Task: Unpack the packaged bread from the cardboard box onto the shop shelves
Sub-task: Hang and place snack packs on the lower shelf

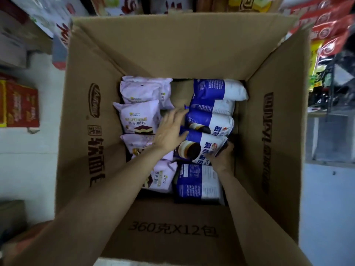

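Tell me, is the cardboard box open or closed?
Open: the cardboard box has its flaps spread outward, showing bread packs inside.

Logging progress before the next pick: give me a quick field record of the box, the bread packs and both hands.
box: cardboard box, flaps open, seen from above
left column: pale purple packs
right column: blue-and-white packs
left hand: fingers straight, lying at the left edge of the blue column
right hand: grips the right end of a blue-and-white pack
surroundings: stocked shelves around the box
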`<state>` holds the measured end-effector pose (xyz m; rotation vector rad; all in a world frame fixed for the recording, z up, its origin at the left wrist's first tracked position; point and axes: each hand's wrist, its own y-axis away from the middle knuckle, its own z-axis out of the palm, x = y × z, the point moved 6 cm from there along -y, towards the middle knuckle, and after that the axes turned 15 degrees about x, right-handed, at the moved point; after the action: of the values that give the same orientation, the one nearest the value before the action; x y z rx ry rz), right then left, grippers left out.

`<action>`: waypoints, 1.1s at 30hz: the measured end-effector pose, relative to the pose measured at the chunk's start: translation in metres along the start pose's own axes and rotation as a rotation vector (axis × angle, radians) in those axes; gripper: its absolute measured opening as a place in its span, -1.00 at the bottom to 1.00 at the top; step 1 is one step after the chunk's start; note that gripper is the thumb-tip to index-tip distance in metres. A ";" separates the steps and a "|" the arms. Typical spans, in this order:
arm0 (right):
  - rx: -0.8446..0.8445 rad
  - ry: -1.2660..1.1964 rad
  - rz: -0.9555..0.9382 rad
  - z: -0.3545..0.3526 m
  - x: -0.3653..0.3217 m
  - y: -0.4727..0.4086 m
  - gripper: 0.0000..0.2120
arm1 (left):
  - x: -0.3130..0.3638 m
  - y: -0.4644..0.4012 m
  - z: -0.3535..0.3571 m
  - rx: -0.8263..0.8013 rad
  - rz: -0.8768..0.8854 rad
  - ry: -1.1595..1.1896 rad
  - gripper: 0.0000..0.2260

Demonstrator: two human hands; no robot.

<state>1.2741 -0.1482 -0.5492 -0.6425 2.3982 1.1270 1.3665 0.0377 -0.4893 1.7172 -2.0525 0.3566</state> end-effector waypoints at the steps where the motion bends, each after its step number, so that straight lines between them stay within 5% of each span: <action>1: -0.025 -0.024 0.018 0.003 0.000 0.002 -0.29 | 0.010 -0.009 0.003 -0.028 0.087 -0.069 -0.36; 5: -0.069 -0.112 -0.027 0.006 -0.012 0.004 -0.40 | 0.039 -0.041 0.021 -0.260 0.412 -0.469 -0.32; 9: -0.125 -0.001 -0.101 0.009 -0.013 -0.002 -0.59 | 0.050 -0.060 0.032 -0.407 0.372 -0.581 -0.32; 13: -0.196 -0.001 -0.140 0.006 -0.015 0.003 -0.57 | 0.055 -0.055 0.034 -0.405 0.365 -0.607 -0.44; 17: -0.246 -0.101 -0.218 -0.016 -0.042 0.031 -0.66 | 0.061 -0.043 0.013 -0.245 0.301 -0.382 -0.55; 23: -0.105 0.001 -0.541 -0.093 -0.098 0.070 -0.67 | 0.066 -0.021 -0.082 0.075 0.151 -0.108 -0.56; 33: 0.043 0.073 -0.651 -0.177 -0.183 0.144 -0.71 | 0.050 0.050 -0.258 0.379 -0.263 0.186 -0.46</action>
<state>1.3117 -0.1647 -0.2595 -1.3379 2.0113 0.7720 1.3534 0.1241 -0.2369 2.0539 -1.6772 0.8266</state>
